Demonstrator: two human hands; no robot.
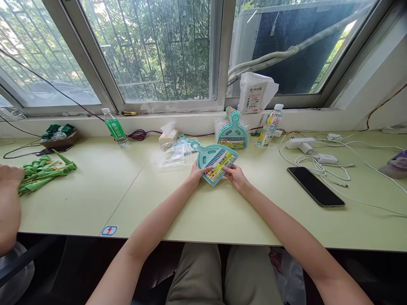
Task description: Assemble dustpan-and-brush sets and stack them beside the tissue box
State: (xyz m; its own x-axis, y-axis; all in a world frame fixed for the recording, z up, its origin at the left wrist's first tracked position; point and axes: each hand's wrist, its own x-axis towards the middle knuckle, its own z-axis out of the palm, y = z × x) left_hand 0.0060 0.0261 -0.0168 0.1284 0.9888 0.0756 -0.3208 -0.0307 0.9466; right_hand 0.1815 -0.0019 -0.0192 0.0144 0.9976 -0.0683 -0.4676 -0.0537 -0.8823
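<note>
Held up over the table is a small teal dustpan and brush set (pixel 210 156) with a yellow printed label across its bristles. My left hand (pixel 197 173) grips its lower left edge, thumb on the front. On the other side, my right hand (pixel 234 176) pinches the label's right end. The handle with its round hole points up and to the left. Behind stands a stack of similar sets (pixel 233 131) in several colours, partly in clear plastic. Crumpled clear plastic bags (pixel 174 154) lie just left of the held set.
A black phone (pixel 315 186) and white cables with a power strip (pixel 299 143) lie at right. Water bottles (pixel 115 128) (pixel 269 126) stand near the wall, with a tissue pack (pixel 168 134) between. At left, another person's hand (pixel 9 203) is beside folded green leaves (pixel 44 171).
</note>
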